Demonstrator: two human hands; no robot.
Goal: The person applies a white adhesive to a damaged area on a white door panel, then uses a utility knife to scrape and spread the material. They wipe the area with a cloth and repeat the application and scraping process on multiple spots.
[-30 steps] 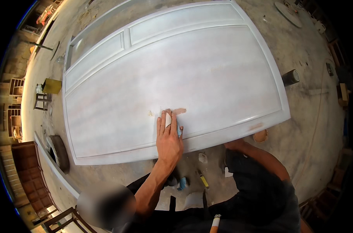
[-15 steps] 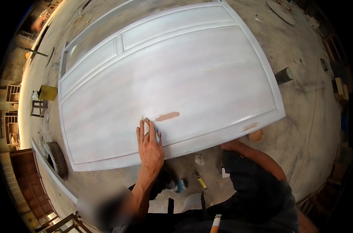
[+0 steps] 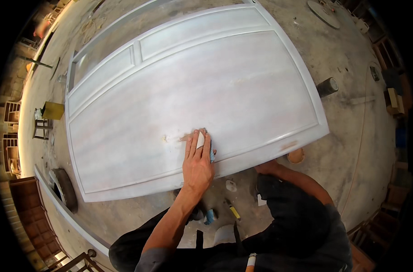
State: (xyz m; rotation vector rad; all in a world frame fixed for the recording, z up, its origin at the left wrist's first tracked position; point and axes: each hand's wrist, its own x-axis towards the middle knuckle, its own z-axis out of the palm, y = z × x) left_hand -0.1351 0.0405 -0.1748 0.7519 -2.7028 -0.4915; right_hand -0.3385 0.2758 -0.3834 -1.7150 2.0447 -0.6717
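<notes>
Left hand (image 3: 199,168), palm down, holds paper (image 3: 200,140) against the white panel (image 3: 224,97).

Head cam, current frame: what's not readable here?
- Right hand, head view: fingers hidden by the white panel's near edge; can't tell whether it grips anything.
- Folded sheet, head view: mostly covered by the left hand; underside unseen.
- Brown patch, head view: right part hidden by the left hand's fingers.
- Cigarette, head view: orange end cut off by the lower edge.
</notes>
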